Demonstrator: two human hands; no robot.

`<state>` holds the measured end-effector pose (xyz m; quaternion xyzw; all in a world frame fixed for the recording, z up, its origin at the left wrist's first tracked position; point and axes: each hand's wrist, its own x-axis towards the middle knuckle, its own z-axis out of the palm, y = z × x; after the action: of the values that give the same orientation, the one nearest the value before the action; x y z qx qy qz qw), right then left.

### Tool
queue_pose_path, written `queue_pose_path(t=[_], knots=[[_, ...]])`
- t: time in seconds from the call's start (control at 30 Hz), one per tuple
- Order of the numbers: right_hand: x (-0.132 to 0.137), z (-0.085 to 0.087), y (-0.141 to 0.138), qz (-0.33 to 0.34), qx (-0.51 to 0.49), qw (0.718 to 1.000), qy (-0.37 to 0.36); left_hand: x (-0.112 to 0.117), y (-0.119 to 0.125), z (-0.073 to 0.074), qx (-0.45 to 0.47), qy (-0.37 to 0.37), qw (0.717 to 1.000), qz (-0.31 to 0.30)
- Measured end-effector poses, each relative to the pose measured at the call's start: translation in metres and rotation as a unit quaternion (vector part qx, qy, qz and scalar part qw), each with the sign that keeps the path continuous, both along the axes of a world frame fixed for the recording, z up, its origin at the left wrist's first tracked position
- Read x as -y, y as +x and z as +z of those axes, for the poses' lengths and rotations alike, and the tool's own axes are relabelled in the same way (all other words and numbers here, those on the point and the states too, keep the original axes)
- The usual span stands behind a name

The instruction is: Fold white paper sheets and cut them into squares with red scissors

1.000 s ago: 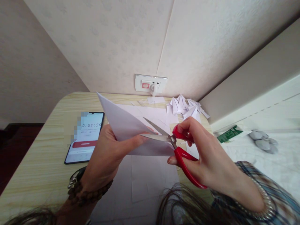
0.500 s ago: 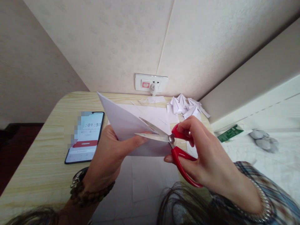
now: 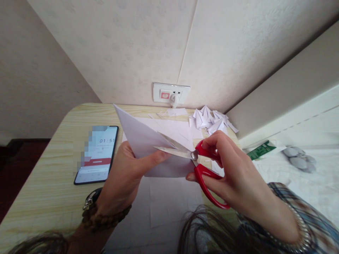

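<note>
My left hand (image 3: 124, 174) pinches a folded white sheet of paper (image 3: 137, 137) held up above the wooden table (image 3: 50, 183), thumb pressed along its lower edge. My right hand (image 3: 225, 169) grips red-handled scissors (image 3: 197, 160), fingers through both loops. The steel blades are parted and reach leftward into the paper's right side, just above my left thumb. Beaded bracelets circle my left wrist.
A phone (image 3: 97, 153) showing a timer lies on the table to the left. More white sheets (image 3: 169, 197) lie flat under my hands. A pile of folded paper pieces (image 3: 209, 120) sits at the back right, below a wall socket (image 3: 171, 94). A green packet (image 3: 261, 150) lies on the bed at right.
The scissors have worked slightly further left into the paper, and both hands with the sheet have shifted a little. The phone timer has advanced.
</note>
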<state>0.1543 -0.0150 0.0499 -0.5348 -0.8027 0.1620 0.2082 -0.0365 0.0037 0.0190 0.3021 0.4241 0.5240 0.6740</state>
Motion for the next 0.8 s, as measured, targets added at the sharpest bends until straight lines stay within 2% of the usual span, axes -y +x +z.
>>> queue_pose_path(t=[0.4,0.8], knots=[[0.0003,0.0046,-0.0007,0.000,0.007,1.000,-0.010,0.0011,0.0034,0.0017,0.028,0.012,0.999,0.017],[0.0010,0.0042,-0.0002,-0.013,0.006,1.000,-0.007,0.0008,0.0043,0.0013,0.003,0.004,1.000,0.023]])
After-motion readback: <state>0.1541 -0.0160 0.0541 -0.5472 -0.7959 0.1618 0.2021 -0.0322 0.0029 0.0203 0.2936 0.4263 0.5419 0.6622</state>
